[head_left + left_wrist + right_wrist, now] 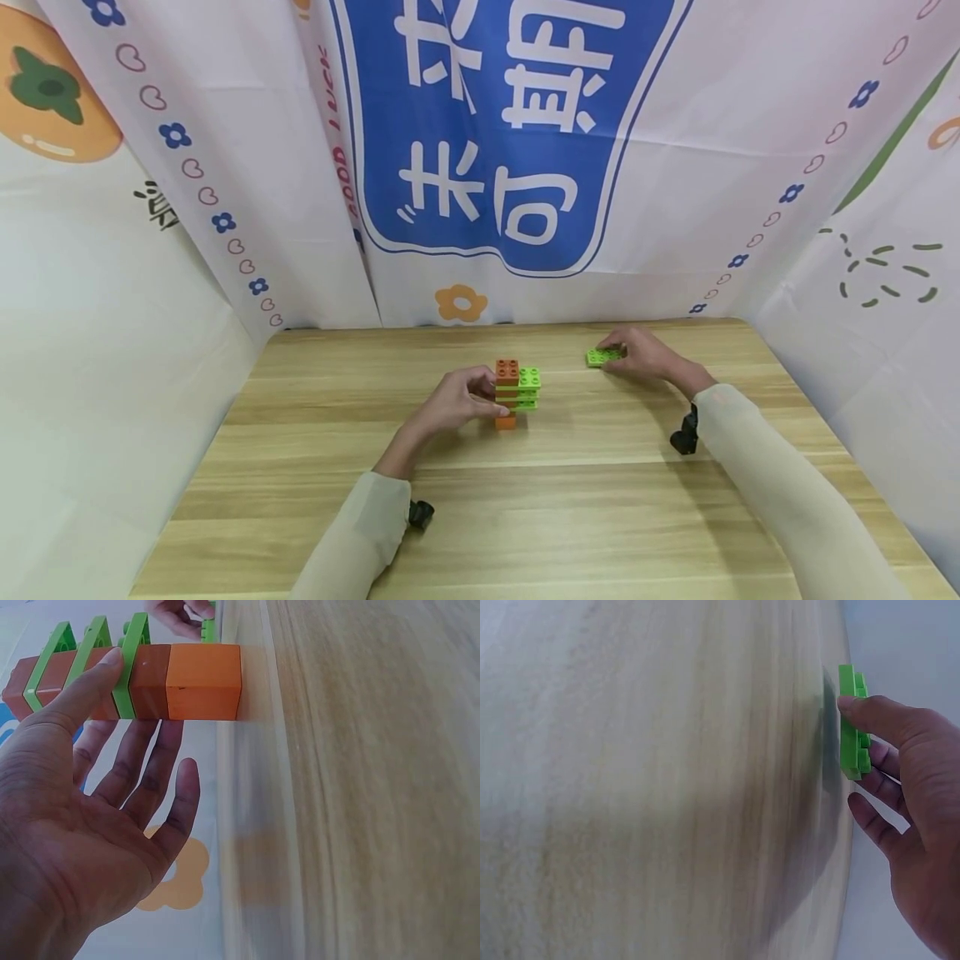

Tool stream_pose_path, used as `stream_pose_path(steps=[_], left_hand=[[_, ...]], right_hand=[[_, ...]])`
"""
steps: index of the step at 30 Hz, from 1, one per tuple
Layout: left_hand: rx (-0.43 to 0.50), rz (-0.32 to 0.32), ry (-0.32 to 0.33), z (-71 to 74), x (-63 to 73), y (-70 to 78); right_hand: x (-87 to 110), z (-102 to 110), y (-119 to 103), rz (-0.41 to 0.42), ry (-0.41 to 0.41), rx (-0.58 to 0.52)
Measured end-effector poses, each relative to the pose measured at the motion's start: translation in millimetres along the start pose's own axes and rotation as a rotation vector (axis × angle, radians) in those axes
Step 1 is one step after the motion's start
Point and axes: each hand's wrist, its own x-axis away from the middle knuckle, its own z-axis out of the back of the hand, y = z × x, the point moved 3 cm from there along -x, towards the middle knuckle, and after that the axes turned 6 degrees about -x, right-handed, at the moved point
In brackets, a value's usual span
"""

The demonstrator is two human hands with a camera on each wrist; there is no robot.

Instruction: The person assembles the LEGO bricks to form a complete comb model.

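A tower of toy building bricks [507, 372] stands upright on the table. It has an orange brick [204, 681] at its base, with brown bricks and thin green bricks [531, 377] alternating above. The green ones jut out to the right in the head view. My left hand [459, 402] holds the tower between thumb and fingers, the little finger free of it. Farther back on the right, my right hand [643, 353] pinches a flat green studded brick [849, 727] by its edges. A shadow lies beside that brick in the right wrist view; it seems just off the tabletop.
The wood-grain table [525, 517] ends at a white printed cloth [300, 275] hung behind it. More cloth hangs along the left [90, 350] and right sides. A small black camera [422, 514] sits at my left wrist, another black camera [684, 433] at my right.
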Motion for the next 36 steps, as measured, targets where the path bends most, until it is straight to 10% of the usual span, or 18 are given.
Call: stream_pose_path(steps=[36], left_hand=[[0.016,-0.01,-0.009,-0.7,0.1,1.5]], right_hand=[[-0.6,30.6,-69.1,0.295,0.045,0.014]])
